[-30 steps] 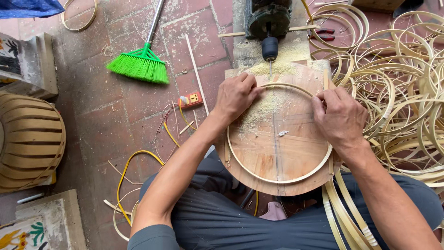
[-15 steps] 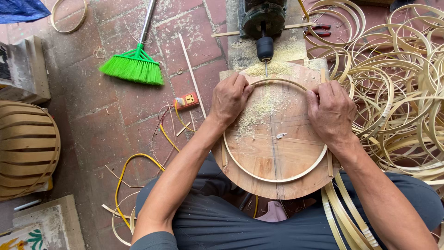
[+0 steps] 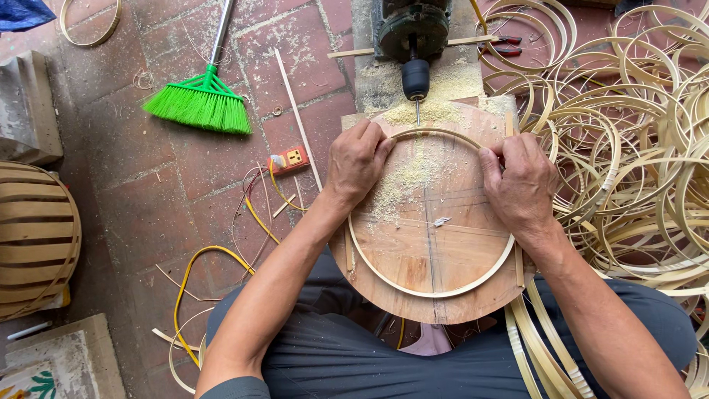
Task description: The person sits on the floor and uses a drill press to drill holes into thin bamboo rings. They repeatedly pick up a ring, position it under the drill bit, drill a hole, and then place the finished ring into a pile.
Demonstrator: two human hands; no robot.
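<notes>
A thin bamboo ring (image 3: pixel 436 292) lies flat on a round wooden board (image 3: pixel 443 244) resting over my lap. My left hand (image 3: pixel 358 161) grips the ring at its upper left. My right hand (image 3: pixel 519 181) pinches it at the upper right. The ring's far edge sits just under the bit of a fixed drill (image 3: pixel 415 74), which points toward me. Pale sawdust (image 3: pixel 406 177) covers the board's far half and the base below the drill.
A heap of finished bamboo rings (image 3: pixel 635 140) fills the right side. A green broom (image 3: pixel 199 103) lies on the brick floor at upper left. An orange power socket (image 3: pixel 289 159) with yellow cable lies left of the board. A slatted bamboo basket (image 3: pixel 33 236) stands far left.
Both hands have pushed the ring away from me, toward the drill bit. The view has shifted slightly, so the board sits higher and closer to the drill.
</notes>
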